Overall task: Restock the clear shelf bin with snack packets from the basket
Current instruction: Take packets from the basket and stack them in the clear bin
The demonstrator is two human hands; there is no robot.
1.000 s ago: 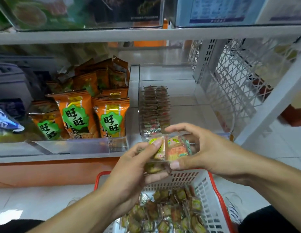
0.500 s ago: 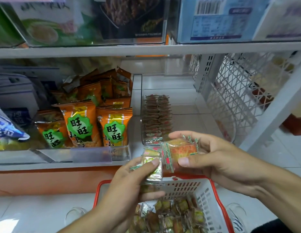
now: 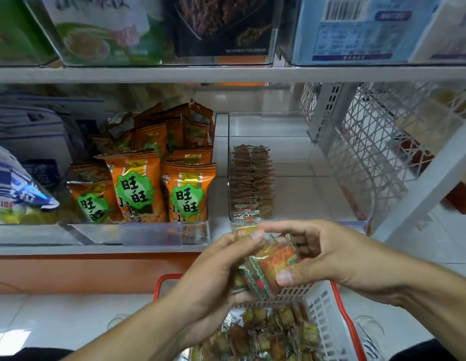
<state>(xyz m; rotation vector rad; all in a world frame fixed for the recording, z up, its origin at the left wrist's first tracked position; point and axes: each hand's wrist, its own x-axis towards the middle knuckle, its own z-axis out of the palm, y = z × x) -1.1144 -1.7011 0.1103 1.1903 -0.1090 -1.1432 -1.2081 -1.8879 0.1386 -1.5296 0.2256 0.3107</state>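
Observation:
My left hand (image 3: 216, 272) and my right hand (image 3: 328, 256) together hold a small stack of snack packets (image 3: 271, 264), orange with green-edged wrappers, just in front of the shelf edge. The left thumb presses the stack's top and the right thumb pinches its front. Behind the hands stands the clear shelf bin (image 3: 315, 157), with a double row of the same packets (image 3: 252, 178) along its left wall and bare floor on its right. Below the hands, the red-rimmed white basket (image 3: 328, 308) holds several more packets (image 3: 273, 332).
A neighbouring clear bin (image 3: 148, 233) on the left holds orange snack bags (image 3: 138, 186). An upper shelf (image 3: 226, 74) with boxed goods overhangs the bins. A white lattice side panel (image 3: 377, 152) closes the shelf on the right. White tiled floor lies below.
The two hands have come together again, joining the packets each held into one stack. The view has shifted slightly closer to the shelf.

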